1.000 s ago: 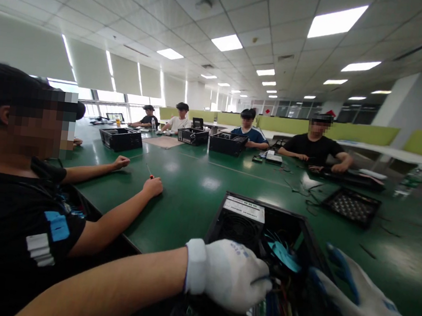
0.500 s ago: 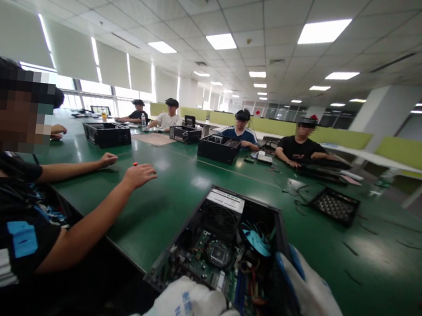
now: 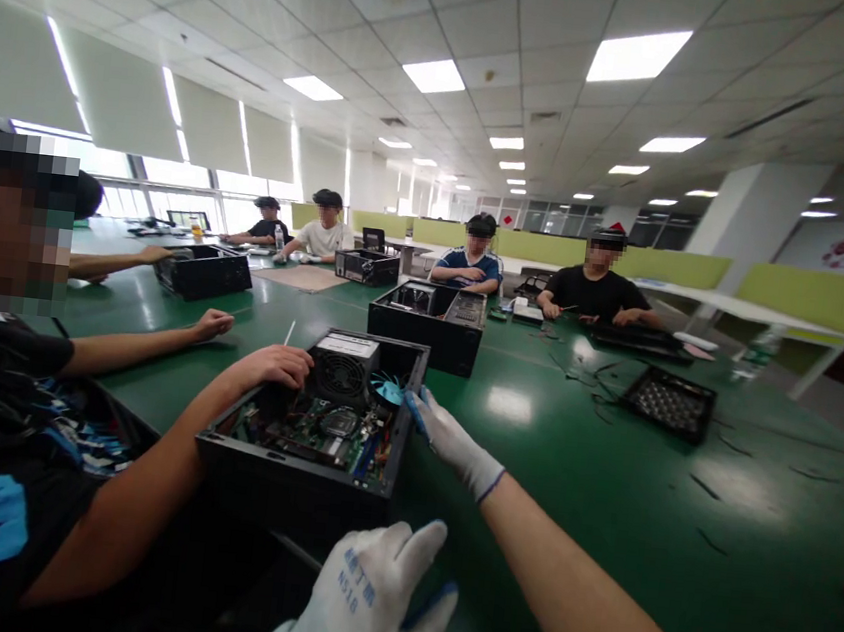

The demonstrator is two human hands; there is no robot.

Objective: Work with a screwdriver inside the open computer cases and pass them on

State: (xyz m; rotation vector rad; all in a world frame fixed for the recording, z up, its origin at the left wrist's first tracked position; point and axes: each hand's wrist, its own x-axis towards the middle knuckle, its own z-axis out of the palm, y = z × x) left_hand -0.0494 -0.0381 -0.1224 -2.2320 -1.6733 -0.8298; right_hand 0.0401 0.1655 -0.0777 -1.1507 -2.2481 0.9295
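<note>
A black computer case (image 3: 300,474) lies on the green table ahead of me, its side off. Inside I can see a power supply (image 3: 347,348), a light-blue fan (image 3: 388,391) and a green motherboard (image 3: 326,432). My right hand (image 3: 447,434), in a white glove with blue fingertips, reaches out with fingers extended against the case's right wall. Nearer to me, my left hand (image 3: 382,593) in a matching glove is off the case, thumb and fingers apart and holding nothing. A bare hand (image 3: 273,366) of the person on my left rests at the case's left rim.
Just beyond stands another open black case (image 3: 427,327), with a third case (image 3: 204,271) to the left. A black perforated panel (image 3: 669,402) and loose dark strips (image 3: 706,487) lie to the right. Several people sit around the table; a clear bottle (image 3: 757,351) stands far right.
The computer case has slid away from me and leftward, with my right hand following along its side. My left hand has let go. The co-worker's hand now meets the case.
</note>
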